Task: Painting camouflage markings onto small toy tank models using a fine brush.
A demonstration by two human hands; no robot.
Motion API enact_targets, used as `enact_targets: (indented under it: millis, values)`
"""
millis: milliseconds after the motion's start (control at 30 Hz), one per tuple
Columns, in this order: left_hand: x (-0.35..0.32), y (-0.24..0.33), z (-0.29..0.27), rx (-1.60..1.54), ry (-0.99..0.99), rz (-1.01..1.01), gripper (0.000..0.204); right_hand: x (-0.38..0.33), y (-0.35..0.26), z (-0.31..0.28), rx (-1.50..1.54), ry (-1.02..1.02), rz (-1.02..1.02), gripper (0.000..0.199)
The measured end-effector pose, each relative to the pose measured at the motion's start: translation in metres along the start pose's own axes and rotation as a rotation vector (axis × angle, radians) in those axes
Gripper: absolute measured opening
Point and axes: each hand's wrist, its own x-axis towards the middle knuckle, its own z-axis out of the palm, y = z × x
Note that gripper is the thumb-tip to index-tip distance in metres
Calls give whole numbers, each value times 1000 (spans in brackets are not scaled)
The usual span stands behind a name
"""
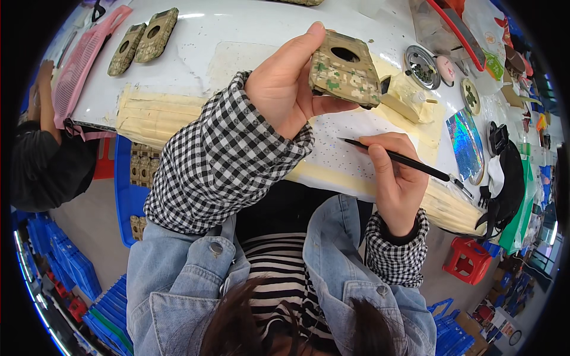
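Fingers [297,50] of the left hand [285,89] grasp a camouflage case [344,71], long axis running far-to-near; right hand [395,172] pinches a thin black brush [398,157] pointing left.

Head-worn fisheye, close, facing steeply down

Green package [514,207] with white print, flat, hanging off table's right edge below black strap. Small green-and-white packet [493,64] near top right, beside red-rimmed clear tray. White packet with red print [488,35] just above it. No screens, no signs.
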Motion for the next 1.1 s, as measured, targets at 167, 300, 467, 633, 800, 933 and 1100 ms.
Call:
enact_targets:
  millis: [167, 300, 467, 633, 800, 933, 1100]
  values:
    - [0, 0, 1, 11, 0, 8, 49, 0, -1, 0, 13, 10, 12, 9]
    - [0, 0, 1, 13, 7, 13, 49, 0, 0, 0, 15, 11, 7, 9]
    - [0, -1, -1, 10, 1, 11, 50, 0, -1, 0, 1, 5, 8, 9]
    - [0, -1, 0, 22, 8, 7, 50, 0, -2, 0, 1, -2, -10, 10]
    - [-1, 0, 2, 31, 18, 6, 50, 1, -5, -1, -69, -18, -60, 9]
    - [-1, 0, 2, 32, 14, 9, 50, 1, -5, -1, -90, -32, -82, 8]
    - [-1, 0, 2, 25, 25, 3, 50, 2, -5, -2, -114, -39, -103, 8]
